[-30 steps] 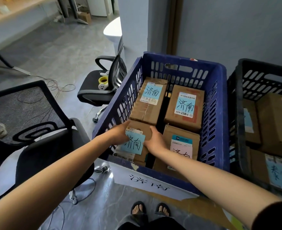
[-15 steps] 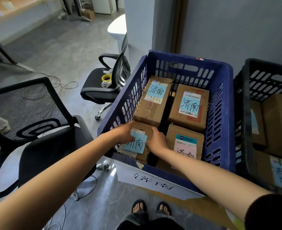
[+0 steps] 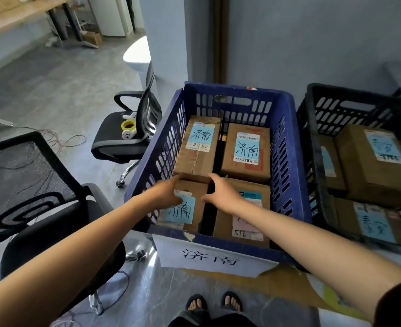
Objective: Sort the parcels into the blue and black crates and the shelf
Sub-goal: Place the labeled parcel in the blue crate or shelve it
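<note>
Far left of the frame was a black mesh chair [image 3: 27,185], and a bit further in, a second office chair [image 3: 124,140] with a yellow tape roll [image 3: 129,125] sitting on its seat.

Middle of the frame was the blue crate [image 3: 287,147], with a white handwritten sign [image 3: 209,256] stuck on its near wall. There were four cardboard boxes in it, two by two. The one that mattered was the near-left parcel [image 3: 194,208], blue sticker on top, already down in the crate's lower-left corner with its far edge snug against the far-left box [image 3: 194,161].

The left hand [image 3: 168,192] lay on that parcel's top at the left far corner, fingers stretched out rather than wrapped around anything and thumb resting by the sticker. The right hand [image 3: 220,192] was just at the parcel's right edge, over the dark gap next to the near-right box [image 3: 249,234]. Its fingers and thumb were apart in a loose curve, not clamped on anything. Honestly couldn't tell if it was touching the cardboard at all. The far-right box [image 3: 244,166] sat behind it.

At the bottom centre you could see sandalled feet [image 3: 216,303].

Right side of the frame was the black crate [image 3: 311,138], just beside the blue one, with more labelled boxes inside. The big far box [image 3: 372,166] and the near box [image 3: 369,223] were the clearest.
</note>
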